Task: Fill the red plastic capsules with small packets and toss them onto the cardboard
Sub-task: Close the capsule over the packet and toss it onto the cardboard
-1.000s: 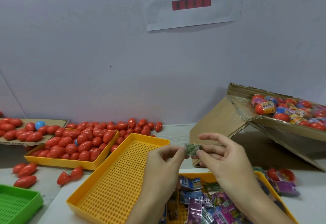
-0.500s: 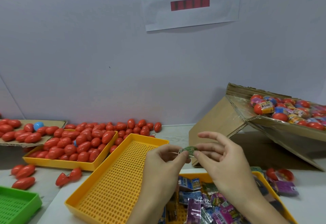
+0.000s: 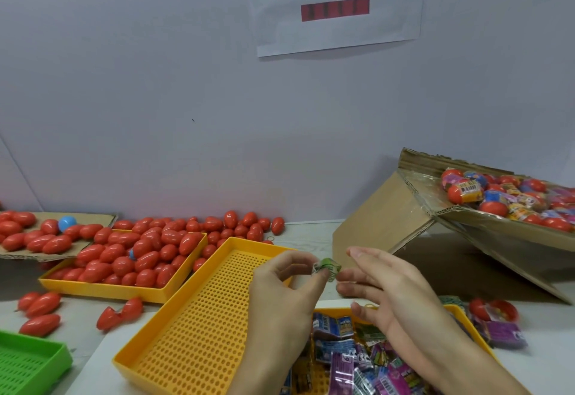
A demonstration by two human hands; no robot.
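One green packet (image 3: 326, 268), folded, pinched in my L hand (image 3: 284, 293) thumb + forefinger, above the empty yellow tray (image 3: 199, 326). My R hand (image 3: 389, 289): fingers spread, holding nothing, just beside packet. Red capsules (image 3: 130, 254): heaped in far yellow tray, more on cardboard (image 3: 102, 219) at far left. Spare packets (image 3: 351, 360): near tray under my wrists.

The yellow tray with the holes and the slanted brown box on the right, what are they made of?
The yellow tray looks like moulded plastic: even colour, slight sheen, regular punched holes. The slanted box looks like corrugated cardboard: matte brown, with fluting showing at its torn edge.
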